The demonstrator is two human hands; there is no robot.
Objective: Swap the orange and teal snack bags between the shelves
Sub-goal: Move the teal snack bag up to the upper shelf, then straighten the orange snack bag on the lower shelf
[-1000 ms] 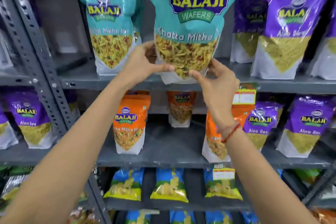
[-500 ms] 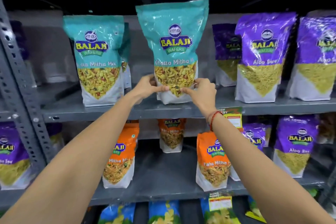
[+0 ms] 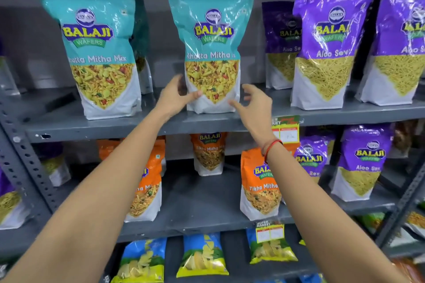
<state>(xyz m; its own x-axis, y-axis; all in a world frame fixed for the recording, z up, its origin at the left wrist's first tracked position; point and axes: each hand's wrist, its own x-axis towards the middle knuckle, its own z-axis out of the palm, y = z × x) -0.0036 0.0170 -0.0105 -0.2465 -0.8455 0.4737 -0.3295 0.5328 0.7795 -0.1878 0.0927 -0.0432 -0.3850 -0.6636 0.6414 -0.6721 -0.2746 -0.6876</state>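
Note:
A teal snack bag (image 3: 211,37) stands upright on the upper shelf (image 3: 207,123), in the middle. My left hand (image 3: 172,96) grips its lower left corner, thumb on the front and fingers behind. My right hand (image 3: 255,105) hovers at the lower right corner with fingers spread, just off the bag. Another teal bag (image 3: 96,48) stands to the left, with a third (image 3: 140,37) behind it. On the shelf below (image 3: 200,209) stand three orange snack bags: left (image 3: 147,186), middle back (image 3: 209,154) and right (image 3: 257,188), the outer two partly hidden by my forearms.
Purple bags (image 3: 326,48) fill the right of the upper shelf, and more purple bags (image 3: 361,163) stand at lower right. Blue and yellow chip bags (image 3: 202,255) sit on the bottom shelf. A perforated grey upright (image 3: 27,163) rises at left. A price tag (image 3: 285,131) hangs from the upper shelf edge.
The teal bag came down from in front of the camera and was set on the upper shelf. My right hand has let go and opened; my left hand stays on it.

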